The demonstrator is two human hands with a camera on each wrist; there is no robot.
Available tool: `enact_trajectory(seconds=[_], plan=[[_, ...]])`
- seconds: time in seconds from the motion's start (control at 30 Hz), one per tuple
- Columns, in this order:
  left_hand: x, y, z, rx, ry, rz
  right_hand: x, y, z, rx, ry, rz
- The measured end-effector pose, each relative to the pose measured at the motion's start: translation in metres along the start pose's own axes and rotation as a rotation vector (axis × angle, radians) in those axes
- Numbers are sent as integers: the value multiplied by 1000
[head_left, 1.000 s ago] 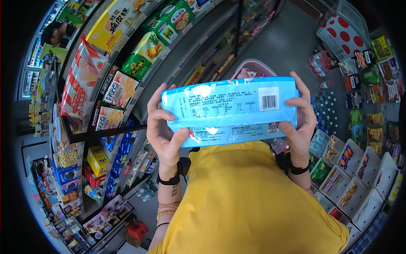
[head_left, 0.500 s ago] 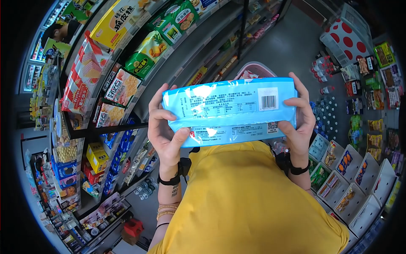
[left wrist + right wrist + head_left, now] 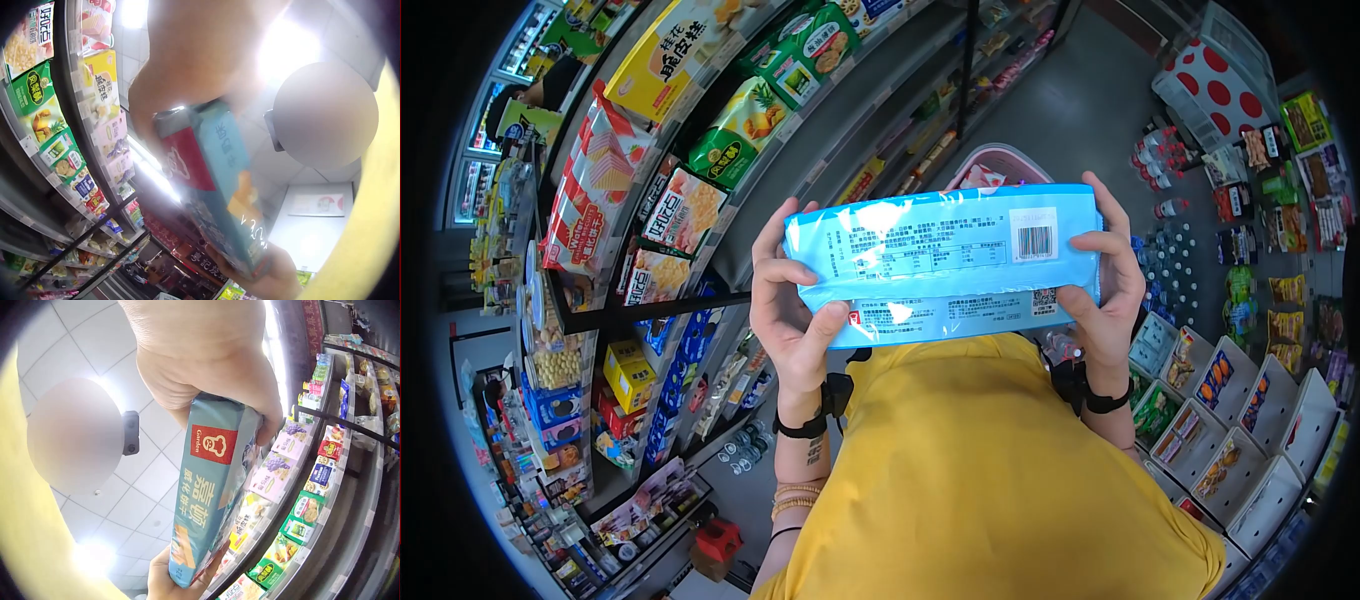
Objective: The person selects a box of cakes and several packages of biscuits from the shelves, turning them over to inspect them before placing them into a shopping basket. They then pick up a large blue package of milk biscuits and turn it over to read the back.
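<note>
A light blue pack of wafers [image 3: 930,245] is held level in front of the yellow shirt, its back turned up with printed text, a barcode and a QR code. My left hand [image 3: 788,315] grips one short end, thumb and a finger bent over the face. At the opposite end, my right hand [image 3: 1112,290] grips it the same way. The right wrist view shows a side of the wafer pack [image 3: 203,481] with a red Garden label. From the left wrist, the pack's [image 3: 228,181] red and blue sides appear between both hands.
Left of the hands, a shelf carries a red wafer pack [image 3: 590,200], a green pack [image 3: 745,130] and a yellow pack [image 3: 660,65]. A pink basket [image 3: 997,149] shows partly behind the held pack. White bins [image 3: 1250,500] of snacks and bottles [image 3: 1168,265] stand at right.
The head view sways slightly, so shelves and bins shift a little. Both hands keep the same grip, and the wafer pack stays almost still.
</note>
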State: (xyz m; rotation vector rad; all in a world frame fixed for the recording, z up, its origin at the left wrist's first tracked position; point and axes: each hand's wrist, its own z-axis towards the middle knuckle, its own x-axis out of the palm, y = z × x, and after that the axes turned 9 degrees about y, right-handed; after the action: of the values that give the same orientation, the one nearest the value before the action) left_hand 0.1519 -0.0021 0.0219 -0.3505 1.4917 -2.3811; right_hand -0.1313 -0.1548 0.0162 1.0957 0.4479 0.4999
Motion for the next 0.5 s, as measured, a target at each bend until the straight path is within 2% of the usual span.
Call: enact_trajectory(seconds=[0.5], plan=[[5, 2, -2, -7, 8, 12, -4, 2, -3, 16, -4, 19]])
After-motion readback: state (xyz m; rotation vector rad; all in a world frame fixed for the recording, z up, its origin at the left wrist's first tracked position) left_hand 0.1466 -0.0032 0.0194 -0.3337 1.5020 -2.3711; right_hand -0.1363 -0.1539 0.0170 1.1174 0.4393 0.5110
